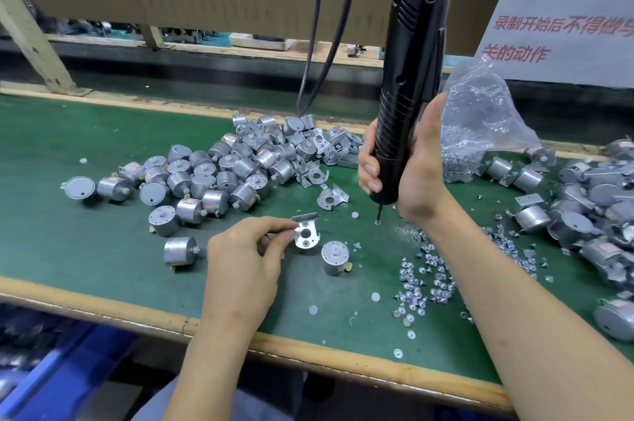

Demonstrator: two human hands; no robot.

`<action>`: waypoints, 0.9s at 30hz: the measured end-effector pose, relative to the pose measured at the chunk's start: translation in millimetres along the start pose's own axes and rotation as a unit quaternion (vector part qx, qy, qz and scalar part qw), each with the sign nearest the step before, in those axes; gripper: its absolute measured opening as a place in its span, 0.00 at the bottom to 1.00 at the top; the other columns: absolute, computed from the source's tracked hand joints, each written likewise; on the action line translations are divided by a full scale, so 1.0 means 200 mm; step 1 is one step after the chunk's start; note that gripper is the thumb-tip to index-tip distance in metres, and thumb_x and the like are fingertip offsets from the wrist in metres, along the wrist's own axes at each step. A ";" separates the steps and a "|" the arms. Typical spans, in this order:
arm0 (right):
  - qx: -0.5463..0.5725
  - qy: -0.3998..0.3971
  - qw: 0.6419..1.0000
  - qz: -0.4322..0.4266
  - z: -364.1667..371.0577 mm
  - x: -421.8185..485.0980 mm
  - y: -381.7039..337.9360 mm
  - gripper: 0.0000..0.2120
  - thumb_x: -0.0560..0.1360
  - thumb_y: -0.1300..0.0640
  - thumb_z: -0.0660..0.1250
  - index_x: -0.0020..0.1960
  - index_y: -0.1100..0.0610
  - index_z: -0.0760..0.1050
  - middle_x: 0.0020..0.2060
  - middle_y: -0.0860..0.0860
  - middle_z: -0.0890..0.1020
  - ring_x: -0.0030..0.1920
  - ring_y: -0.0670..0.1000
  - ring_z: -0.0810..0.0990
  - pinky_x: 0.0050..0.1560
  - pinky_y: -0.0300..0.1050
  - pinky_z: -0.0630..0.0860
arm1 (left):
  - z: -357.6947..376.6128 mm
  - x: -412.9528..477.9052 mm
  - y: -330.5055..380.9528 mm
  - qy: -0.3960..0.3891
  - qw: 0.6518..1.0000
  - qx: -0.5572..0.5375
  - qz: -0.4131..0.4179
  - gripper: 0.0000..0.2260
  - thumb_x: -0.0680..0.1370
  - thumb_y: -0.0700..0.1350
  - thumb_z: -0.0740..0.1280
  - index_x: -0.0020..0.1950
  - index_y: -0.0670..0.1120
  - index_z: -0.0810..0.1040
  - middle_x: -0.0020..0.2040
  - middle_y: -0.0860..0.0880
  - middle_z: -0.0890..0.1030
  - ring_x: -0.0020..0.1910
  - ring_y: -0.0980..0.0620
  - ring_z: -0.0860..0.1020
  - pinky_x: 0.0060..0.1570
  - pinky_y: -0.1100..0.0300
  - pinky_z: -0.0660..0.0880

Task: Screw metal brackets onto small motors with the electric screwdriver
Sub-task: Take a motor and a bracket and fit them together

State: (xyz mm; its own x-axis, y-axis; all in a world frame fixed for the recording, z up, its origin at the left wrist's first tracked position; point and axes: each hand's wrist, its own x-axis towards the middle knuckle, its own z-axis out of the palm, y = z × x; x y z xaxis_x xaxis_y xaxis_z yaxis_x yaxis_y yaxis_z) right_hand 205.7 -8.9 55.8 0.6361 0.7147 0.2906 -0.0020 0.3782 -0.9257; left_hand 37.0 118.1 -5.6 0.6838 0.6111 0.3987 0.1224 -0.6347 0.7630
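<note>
Motor pile (219, 173) left, screws (425, 280) right, bracket (306, 235) btwn.

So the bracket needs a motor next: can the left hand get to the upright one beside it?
Probably yes. The motor stands alone just right of the bracket that the left hand pinches, with nothing between them, though that hand is busy.

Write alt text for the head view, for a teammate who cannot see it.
A person's right hand grips an electric screwdriver upright, its bit at a screw on the green bench, while the left hand pinches a metal bracket beside a small motor standing shaft up. Piled motors, brackets and loose screws lie around.
</note>
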 end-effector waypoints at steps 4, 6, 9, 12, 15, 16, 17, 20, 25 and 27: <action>0.011 -0.023 1.000 -0.003 0.06 -0.02 -0.01 0.40 0.60 0.17 0.57 0.36 0.56 0.71 0.26 0.50 0.70 0.23 0.51 0.65 0.29 0.44 0.63 | -0.02 -0.02 0.02 0.013 0.997 -0.073 -0.010 0.09 0.73 0.41 0.75 0.43 0.56 0.85 0.36 0.58 0.82 0.33 0.58 0.78 0.36 0.74 0.68; 0.014 -0.031 0.999 -0.009 0.08 -0.03 -0.02 0.38 0.62 0.18 0.55 0.36 0.56 0.71 0.26 0.50 0.69 0.23 0.51 0.65 0.29 0.44 0.63 | -0.02 -0.05 0.04 -0.002 0.997 -0.080 0.018 0.09 0.73 0.41 0.75 0.44 0.56 0.85 0.37 0.60 0.82 0.31 0.61 0.75 0.36 0.75 0.67; 0.021 -0.029 0.999 -0.015 0.10 -0.04 -0.03 0.39 0.67 0.20 0.48 0.37 0.56 0.71 0.25 0.51 0.69 0.22 0.51 0.64 0.28 0.46 0.61 | -0.01 -0.07 0.06 -0.022 0.996 -0.068 0.058 0.08 0.72 0.40 0.75 0.44 0.54 0.85 0.39 0.61 0.82 0.33 0.62 0.75 0.37 0.75 0.66; 0.038 -0.026 0.999 -0.011 0.11 -0.05 -0.04 0.39 0.74 0.27 0.36 0.36 0.56 0.71 0.25 0.51 0.68 0.22 0.50 0.64 0.28 0.48 0.58 | 0.01 -0.07 0.06 -0.035 0.995 -0.055 0.071 0.07 0.72 0.41 0.76 0.44 0.53 0.85 0.39 0.60 0.82 0.38 0.57 0.78 0.39 0.74 0.67; 0.051 -0.031 0.998 -0.008 0.12 -0.06 -0.05 0.37 0.74 0.30 0.35 0.35 0.56 0.71 0.24 0.51 0.68 0.22 0.50 0.63 0.28 0.49 0.57 | 0.02 -0.07 0.06 -0.041 0.996 -0.041 0.066 0.07 0.72 0.41 0.76 0.44 0.53 0.85 0.39 0.61 0.82 0.38 0.58 0.78 0.38 0.75 0.67; 0.055 -0.035 0.998 -0.006 0.13 -0.06 -0.05 0.37 0.74 0.30 0.34 0.35 0.56 0.71 0.24 0.51 0.68 0.21 0.50 0.64 0.28 0.49 0.57 | 0.02 -0.07 0.05 -0.046 0.996 -0.041 0.063 0.07 0.71 0.41 0.77 0.44 0.53 0.85 0.38 0.61 0.82 0.37 0.57 0.78 0.38 0.75 0.67; 0.060 -0.040 0.997 -0.003 0.13 -0.07 -0.05 0.37 0.74 0.30 0.34 0.35 0.56 0.71 0.24 0.51 0.68 0.21 0.50 0.64 0.27 0.48 0.58 | 0.02 -0.07 0.05 -0.051 0.996 -0.043 0.060 0.07 0.71 0.42 0.77 0.45 0.53 0.85 0.38 0.61 0.82 0.38 0.57 0.78 0.39 0.75 0.68; 0.083 -0.062 0.995 0.005 0.15 -0.08 -0.05 0.38 0.73 0.30 0.34 0.35 0.55 0.71 0.24 0.51 0.68 0.21 0.50 0.65 0.27 0.44 0.61 | 0.02 -0.07 0.05 -0.066 0.996 -0.041 0.052 0.09 0.72 0.43 0.76 0.50 0.55 0.84 0.41 0.61 0.83 0.41 0.57 0.79 0.41 0.75 0.69; 0.110 -0.095 0.989 -0.002 0.19 -0.09 -0.04 0.39 0.73 0.30 0.33 0.35 0.55 0.72 0.24 0.50 0.69 0.21 0.49 0.64 0.27 0.48 0.58 | 0.01 -0.09 0.05 -0.114 0.992 0.001 0.063 0.23 0.71 0.57 0.75 0.64 0.59 0.75 0.54 0.64 0.78 0.53 0.59 0.74 0.50 0.75 0.66; 0.114 -0.103 0.988 0.004 0.20 -0.10 -0.03 0.40 0.71 0.26 0.34 0.35 0.55 0.73 0.24 0.50 0.69 0.21 0.49 0.64 0.26 0.46 0.59 | 0.01 -0.09 0.05 -0.149 0.986 0.019 0.069 0.27 0.69 0.58 0.75 0.67 0.59 0.72 0.57 0.67 0.76 0.57 0.62 0.71 0.54 0.74 0.65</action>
State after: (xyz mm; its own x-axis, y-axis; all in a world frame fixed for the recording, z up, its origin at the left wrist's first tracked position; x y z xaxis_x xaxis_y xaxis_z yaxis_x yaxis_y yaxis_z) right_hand 162.3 -1.8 65.2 0.4641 0.8143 0.3485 -0.1953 0.4779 -0.8564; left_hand 27.6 99.8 -6.3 0.8766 0.3549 0.3249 0.0370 -0.7229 0.6899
